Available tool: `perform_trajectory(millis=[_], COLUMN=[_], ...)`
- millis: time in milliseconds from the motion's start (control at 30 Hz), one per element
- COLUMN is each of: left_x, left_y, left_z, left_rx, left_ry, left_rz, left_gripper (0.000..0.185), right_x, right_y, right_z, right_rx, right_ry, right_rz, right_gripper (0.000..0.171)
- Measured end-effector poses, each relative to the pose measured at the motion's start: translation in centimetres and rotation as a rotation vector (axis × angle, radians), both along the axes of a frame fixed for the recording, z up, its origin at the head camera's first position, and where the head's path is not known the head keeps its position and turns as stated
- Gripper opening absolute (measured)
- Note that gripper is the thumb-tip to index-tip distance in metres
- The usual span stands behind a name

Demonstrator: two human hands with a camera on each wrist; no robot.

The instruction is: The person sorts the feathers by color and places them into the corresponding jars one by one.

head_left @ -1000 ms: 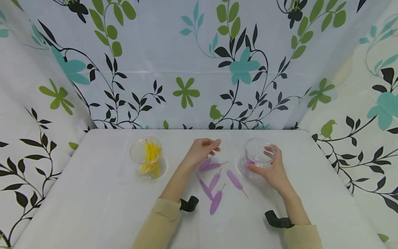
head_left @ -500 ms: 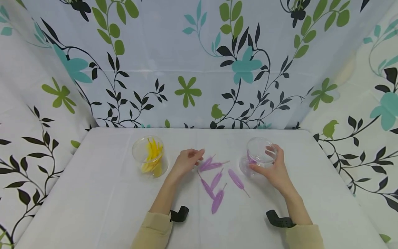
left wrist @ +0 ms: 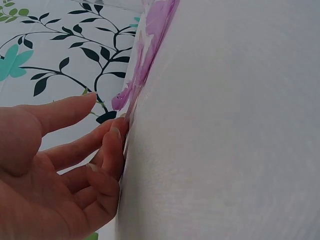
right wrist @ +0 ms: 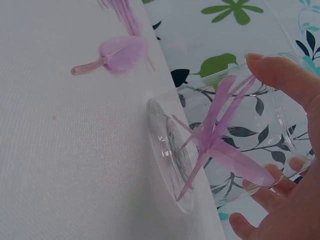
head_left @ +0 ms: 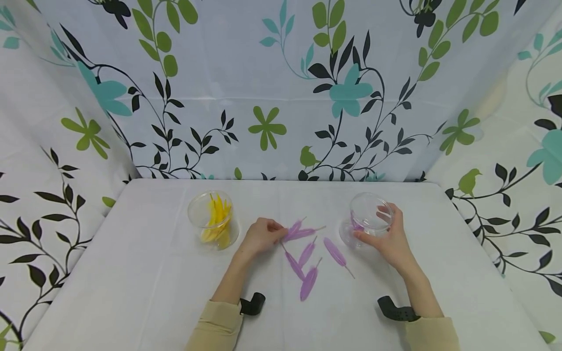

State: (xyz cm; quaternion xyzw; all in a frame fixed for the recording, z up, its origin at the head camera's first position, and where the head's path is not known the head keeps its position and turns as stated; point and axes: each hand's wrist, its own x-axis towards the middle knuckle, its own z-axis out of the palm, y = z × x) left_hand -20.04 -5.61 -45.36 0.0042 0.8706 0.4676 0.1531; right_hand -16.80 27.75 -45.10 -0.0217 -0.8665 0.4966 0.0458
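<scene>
Several purple feathers (head_left: 307,253) lie loose on the white table (head_left: 145,273) between my hands. My left hand (head_left: 274,229) rests on the table with its fingertips (left wrist: 114,136) touching the left end of the topmost purple feather (left wrist: 150,30); the thumb stays apart. My right hand (head_left: 386,234) grips a clear plastic cup (head_left: 366,219) standing at the right. Inside this cup (right wrist: 172,150) lean a few purple feathers (right wrist: 220,130), and my fingers (right wrist: 285,75) wrap its wall. One loose feather (right wrist: 120,52) lies near its base.
A second clear cup (head_left: 213,219) holding yellow feathers stands left of my left hand. Floral curtains (head_left: 281,87) close off the table at the back and both sides. Black wrist straps (head_left: 252,304) sit on both arms.
My left hand has drawn back and down from above the feathers to the table, and its fingertips now touch the topmost feather's end. The right hand has kept its hold on the cup.
</scene>
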Motion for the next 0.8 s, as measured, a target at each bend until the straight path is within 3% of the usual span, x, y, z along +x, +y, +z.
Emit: perform_trajectory(millis=[533,800], left_x=[0.27,0.07], left_y=[0.6,0.08], left_z=[-0.32,0.14], left_rx=[-0.114,-0.066], left_ry=[0.081,0.018], left_rz=[-0.003,-0.056], left_gripper=[0.015,0.018], right_x=[0.13,0.1], right_y=[-0.08,-0.01], right_z=[0.24,0.17], right_rx=[0.011,0.009], right_ry=[-0.012,-0.018], right_rz=[-0.002,-0.003], right_gripper=[0.115,0.114])
